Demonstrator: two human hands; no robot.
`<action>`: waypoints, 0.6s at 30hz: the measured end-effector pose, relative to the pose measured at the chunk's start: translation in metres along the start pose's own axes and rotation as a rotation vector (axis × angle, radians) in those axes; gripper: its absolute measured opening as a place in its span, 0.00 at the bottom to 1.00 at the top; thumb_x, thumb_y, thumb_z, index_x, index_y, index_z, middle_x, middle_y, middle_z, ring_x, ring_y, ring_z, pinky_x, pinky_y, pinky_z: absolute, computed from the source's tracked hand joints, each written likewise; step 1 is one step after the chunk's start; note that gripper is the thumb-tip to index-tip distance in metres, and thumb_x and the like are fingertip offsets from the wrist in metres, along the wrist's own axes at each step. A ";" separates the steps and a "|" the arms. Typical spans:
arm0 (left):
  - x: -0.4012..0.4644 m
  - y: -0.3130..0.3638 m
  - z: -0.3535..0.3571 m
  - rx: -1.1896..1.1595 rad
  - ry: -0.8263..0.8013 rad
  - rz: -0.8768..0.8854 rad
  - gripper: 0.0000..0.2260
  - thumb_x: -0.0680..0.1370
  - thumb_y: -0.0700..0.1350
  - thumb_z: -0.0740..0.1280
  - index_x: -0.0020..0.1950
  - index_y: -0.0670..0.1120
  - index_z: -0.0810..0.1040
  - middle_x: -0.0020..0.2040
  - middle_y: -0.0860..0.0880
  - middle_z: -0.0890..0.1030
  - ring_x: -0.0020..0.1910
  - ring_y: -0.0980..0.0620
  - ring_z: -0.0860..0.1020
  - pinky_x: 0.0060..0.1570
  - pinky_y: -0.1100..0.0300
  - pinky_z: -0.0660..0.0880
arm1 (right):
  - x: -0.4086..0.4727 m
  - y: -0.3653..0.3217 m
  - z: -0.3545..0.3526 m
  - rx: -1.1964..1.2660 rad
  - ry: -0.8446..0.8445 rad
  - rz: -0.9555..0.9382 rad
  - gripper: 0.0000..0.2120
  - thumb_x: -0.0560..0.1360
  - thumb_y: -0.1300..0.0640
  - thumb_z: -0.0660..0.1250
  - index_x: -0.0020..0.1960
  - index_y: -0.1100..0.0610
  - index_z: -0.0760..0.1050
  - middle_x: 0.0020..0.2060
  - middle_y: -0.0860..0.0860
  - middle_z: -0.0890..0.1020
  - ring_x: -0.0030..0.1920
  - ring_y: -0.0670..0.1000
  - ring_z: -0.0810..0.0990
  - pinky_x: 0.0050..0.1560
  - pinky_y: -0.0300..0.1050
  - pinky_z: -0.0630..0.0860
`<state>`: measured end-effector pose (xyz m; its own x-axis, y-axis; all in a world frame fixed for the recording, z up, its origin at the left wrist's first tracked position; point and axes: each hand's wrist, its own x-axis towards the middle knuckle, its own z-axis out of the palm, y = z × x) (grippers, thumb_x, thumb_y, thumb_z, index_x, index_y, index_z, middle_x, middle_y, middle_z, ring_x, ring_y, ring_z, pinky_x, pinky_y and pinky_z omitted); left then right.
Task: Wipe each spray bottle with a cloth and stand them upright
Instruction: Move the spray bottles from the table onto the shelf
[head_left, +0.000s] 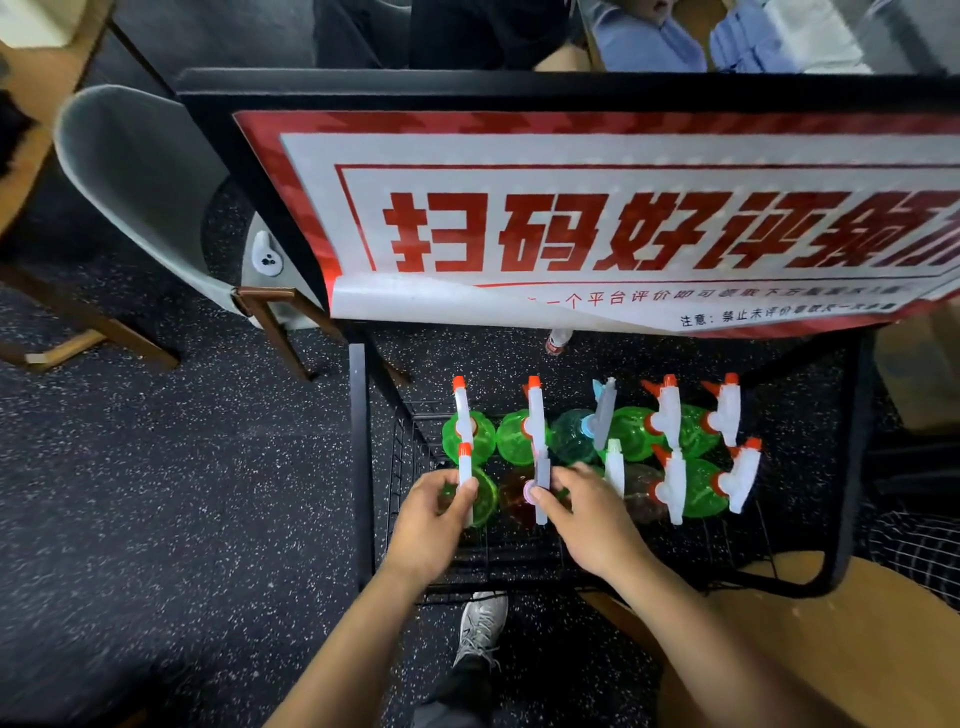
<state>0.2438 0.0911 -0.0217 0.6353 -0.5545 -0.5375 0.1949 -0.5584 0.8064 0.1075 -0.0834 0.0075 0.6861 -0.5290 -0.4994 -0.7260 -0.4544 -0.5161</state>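
Scene: a person stands over a black wire rack (415, 519), looking straight down on two rows of spray bottles (670, 447) standing upright under a red-and-white banner (597, 223).

Left hand: the left hand (431, 525) has fingers curled round the white trigger head of the front-left green bottle (480, 499), gripping it near the neck.

Right hand: the right hand (587, 519) pinches the neck of the dark red bottle (519, 493) beside it, thumb and fingers closed just under its grey trigger head.

Key relation: both held bottles lie directly ahead of and below the hands, in the front row at the rack's left end; their long axes run vertically, so from above mostly the trigger heads show, nozzles pointing away from the person. The left hand is nearer the green one, the right nearer the red; the two bottles stand just beside each other.

Likely next: judged from the grips, lifting either bottle straight up would clear its neighbours.

Hidden: no cloth is visible anywhere. The red bottle's body is dark and largely covered by the right hand. A clear bottle (641, 493) further right is hard to make out. The banner covers whatever lies behind the rack.
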 end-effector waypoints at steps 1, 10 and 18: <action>-0.001 -0.001 -0.001 0.010 0.004 0.001 0.08 0.84 0.54 0.68 0.53 0.52 0.81 0.42 0.49 0.81 0.30 0.62 0.73 0.35 0.61 0.69 | -0.001 -0.001 -0.001 -0.010 0.003 0.004 0.19 0.84 0.39 0.61 0.63 0.51 0.81 0.50 0.46 0.75 0.50 0.48 0.74 0.50 0.45 0.69; -0.013 -0.002 -0.006 -0.020 0.037 0.077 0.08 0.82 0.53 0.71 0.60 0.54 0.79 0.50 0.47 0.84 0.35 0.61 0.79 0.37 0.65 0.74 | -0.017 -0.003 -0.006 0.014 0.017 0.021 0.22 0.82 0.38 0.62 0.70 0.49 0.77 0.53 0.45 0.76 0.54 0.46 0.75 0.53 0.44 0.71; -0.039 0.023 -0.004 0.148 0.186 0.239 0.14 0.79 0.55 0.74 0.61 0.52 0.76 0.54 0.48 0.77 0.50 0.54 0.78 0.52 0.66 0.74 | -0.059 0.014 -0.020 0.158 0.064 -0.037 0.23 0.81 0.44 0.68 0.74 0.51 0.75 0.56 0.45 0.76 0.54 0.45 0.78 0.60 0.45 0.74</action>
<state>0.2270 0.1024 0.0185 0.7777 -0.5664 -0.2726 -0.0782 -0.5175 0.8521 0.0565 -0.0727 0.0436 0.7042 -0.5607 -0.4355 -0.6807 -0.3587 -0.6388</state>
